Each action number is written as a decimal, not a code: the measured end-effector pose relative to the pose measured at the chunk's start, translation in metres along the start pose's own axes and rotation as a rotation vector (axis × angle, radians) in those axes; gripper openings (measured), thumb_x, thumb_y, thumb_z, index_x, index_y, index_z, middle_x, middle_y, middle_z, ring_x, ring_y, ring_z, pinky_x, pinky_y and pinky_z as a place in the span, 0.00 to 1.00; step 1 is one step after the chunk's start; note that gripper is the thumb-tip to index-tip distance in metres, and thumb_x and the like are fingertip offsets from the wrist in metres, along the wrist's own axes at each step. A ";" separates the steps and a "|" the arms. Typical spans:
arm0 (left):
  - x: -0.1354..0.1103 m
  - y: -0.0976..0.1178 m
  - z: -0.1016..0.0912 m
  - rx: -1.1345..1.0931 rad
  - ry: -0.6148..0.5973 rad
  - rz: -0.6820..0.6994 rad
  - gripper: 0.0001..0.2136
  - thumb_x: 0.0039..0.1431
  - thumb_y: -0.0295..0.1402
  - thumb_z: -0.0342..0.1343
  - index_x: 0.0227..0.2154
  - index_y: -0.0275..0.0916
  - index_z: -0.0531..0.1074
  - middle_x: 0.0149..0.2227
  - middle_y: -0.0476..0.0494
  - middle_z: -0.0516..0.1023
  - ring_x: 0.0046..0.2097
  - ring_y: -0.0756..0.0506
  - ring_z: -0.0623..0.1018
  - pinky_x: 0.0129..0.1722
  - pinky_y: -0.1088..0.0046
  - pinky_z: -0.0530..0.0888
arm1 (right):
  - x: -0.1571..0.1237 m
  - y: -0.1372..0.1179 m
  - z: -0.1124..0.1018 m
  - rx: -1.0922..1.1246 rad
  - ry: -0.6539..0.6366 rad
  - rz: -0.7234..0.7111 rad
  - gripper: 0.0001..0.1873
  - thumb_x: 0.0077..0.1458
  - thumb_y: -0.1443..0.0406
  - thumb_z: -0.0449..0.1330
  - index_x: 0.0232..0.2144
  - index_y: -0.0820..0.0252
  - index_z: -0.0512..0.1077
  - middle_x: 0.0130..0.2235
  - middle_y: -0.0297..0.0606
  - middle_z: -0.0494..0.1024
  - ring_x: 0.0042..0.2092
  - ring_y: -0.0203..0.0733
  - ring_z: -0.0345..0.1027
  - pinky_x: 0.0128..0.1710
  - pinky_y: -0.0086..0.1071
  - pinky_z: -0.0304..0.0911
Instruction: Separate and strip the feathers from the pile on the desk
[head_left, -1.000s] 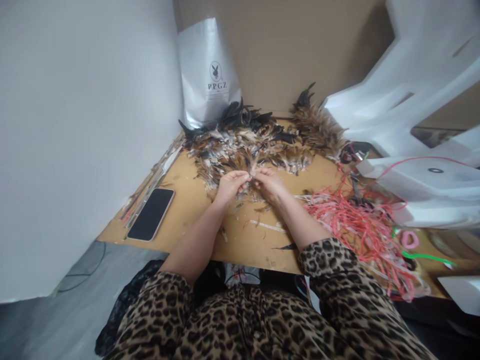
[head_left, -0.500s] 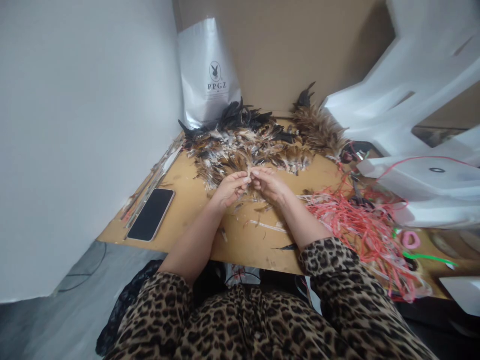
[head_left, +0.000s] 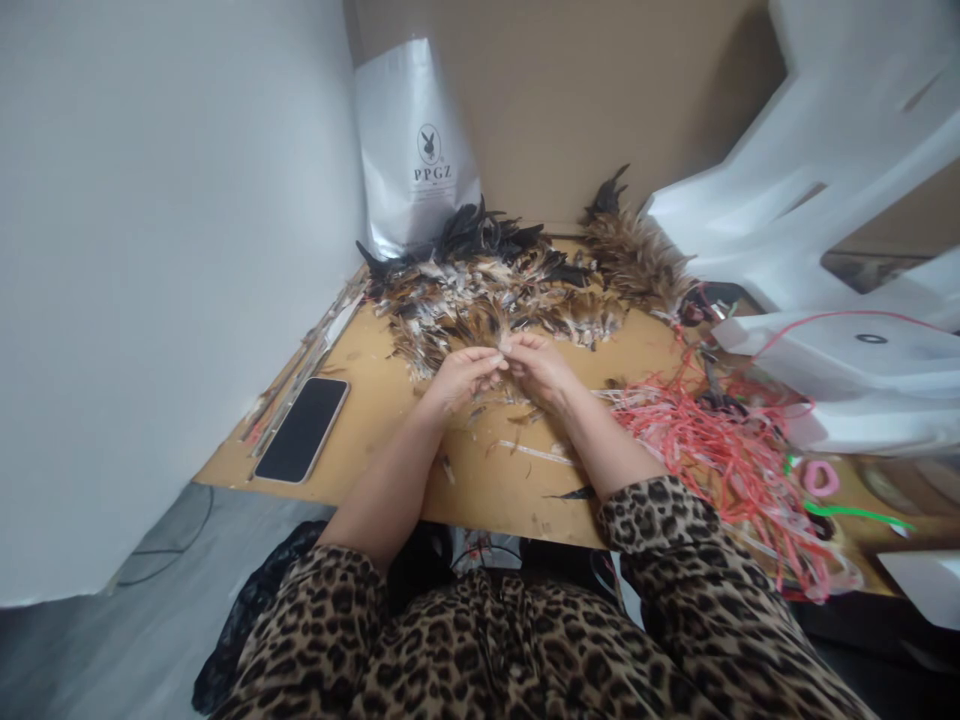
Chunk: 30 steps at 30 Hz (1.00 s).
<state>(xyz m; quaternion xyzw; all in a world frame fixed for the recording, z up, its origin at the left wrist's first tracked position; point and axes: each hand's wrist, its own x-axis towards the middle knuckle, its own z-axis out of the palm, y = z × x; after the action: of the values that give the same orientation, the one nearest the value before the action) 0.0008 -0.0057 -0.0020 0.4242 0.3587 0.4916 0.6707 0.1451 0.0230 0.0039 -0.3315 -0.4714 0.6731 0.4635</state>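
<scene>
My left hand and my right hand meet at their fingertips over a wooden board. Both pinch the base of a small bunch of brown feathers that fans upward from the fingers. Just beyond the hands lies a wide pile of brown, white and black feathers. Both forearms are bare, with leopard-print sleeves pushed up near the board's front edge.
A black phone lies on the board's left side beside thin rods. A tangle of red strings lies to the right, with white bags behind it. A white PPGZ bag stands at the back. A white wall closes the left.
The hands have stayed in nearly the same place, with only small shifts of the fingers at the base of the feather bunch.
</scene>
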 end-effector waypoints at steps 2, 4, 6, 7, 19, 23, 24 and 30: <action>0.001 -0.001 -0.001 0.094 0.036 0.046 0.11 0.42 0.35 0.62 0.28 0.32 0.74 0.25 0.44 0.74 0.21 0.56 0.68 0.18 0.82 0.61 | 0.000 0.002 0.003 -0.040 0.033 -0.044 0.13 0.35 0.60 0.66 0.22 0.61 0.69 0.17 0.28 0.66 0.18 0.26 0.50 0.18 0.24 0.43; 0.003 -0.001 -0.003 0.131 0.074 0.074 0.11 0.42 0.35 0.62 0.26 0.32 0.74 0.23 0.45 0.74 0.20 0.56 0.67 0.18 0.81 0.60 | 0.001 0.005 0.005 -0.076 0.056 -0.073 0.12 0.37 0.59 0.65 0.23 0.60 0.70 0.17 0.28 0.66 0.18 0.26 0.50 0.19 0.24 0.45; 0.005 -0.001 -0.006 0.084 0.118 0.089 0.11 0.42 0.35 0.62 0.27 0.32 0.73 0.24 0.45 0.74 0.21 0.56 0.68 0.18 0.82 0.60 | 0.002 0.008 0.005 -0.121 0.101 -0.104 0.12 0.39 0.58 0.64 0.24 0.59 0.71 0.18 0.28 0.67 0.19 0.27 0.52 0.20 0.25 0.48; 0.006 0.000 -0.008 0.038 0.147 0.097 0.11 0.42 0.34 0.62 0.28 0.32 0.73 0.25 0.45 0.75 0.21 0.56 0.69 0.18 0.82 0.61 | 0.003 0.009 0.004 -0.163 0.128 -0.124 0.12 0.39 0.58 0.64 0.25 0.59 0.72 0.19 0.29 0.68 0.20 0.28 0.54 0.21 0.25 0.50; 0.013 0.000 -0.017 -0.233 0.284 0.146 0.10 0.42 0.29 0.62 0.30 0.34 0.71 0.28 0.47 0.75 0.23 0.57 0.70 0.19 0.85 0.62 | 0.007 0.029 -0.007 -1.108 0.084 -0.328 0.08 0.44 0.64 0.57 0.29 0.59 0.73 0.26 0.35 0.72 0.28 0.35 0.62 0.31 0.29 0.56; 0.013 -0.001 -0.016 -0.222 0.293 0.128 0.09 0.43 0.29 0.61 0.30 0.34 0.71 0.29 0.47 0.75 0.24 0.58 0.70 0.19 0.84 0.62 | 0.003 0.030 -0.002 -1.196 0.076 -0.306 0.06 0.43 0.65 0.57 0.26 0.59 0.73 0.28 0.37 0.72 0.29 0.36 0.61 0.32 0.30 0.55; 0.013 -0.001 -0.016 -0.226 0.296 0.131 0.10 0.43 0.30 0.61 0.30 0.34 0.71 0.29 0.47 0.75 0.23 0.58 0.70 0.19 0.84 0.62 | 0.004 0.030 -0.001 -1.147 0.082 -0.296 0.06 0.43 0.65 0.57 0.24 0.59 0.72 0.27 0.36 0.72 0.29 0.35 0.61 0.32 0.29 0.55; 0.012 0.000 -0.015 -0.257 0.274 0.169 0.11 0.41 0.29 0.63 0.30 0.34 0.71 0.27 0.48 0.74 0.23 0.58 0.70 0.19 0.84 0.61 | 0.013 0.025 -0.008 -0.345 0.246 -0.046 0.10 0.39 0.59 0.61 0.22 0.61 0.68 0.19 0.30 0.68 0.19 0.29 0.53 0.19 0.25 0.48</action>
<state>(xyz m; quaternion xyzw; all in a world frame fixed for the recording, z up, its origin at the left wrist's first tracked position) -0.0095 0.0092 -0.0080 0.2930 0.3442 0.6409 0.6205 0.1402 0.0345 -0.0227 -0.4745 -0.5271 0.5262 0.4693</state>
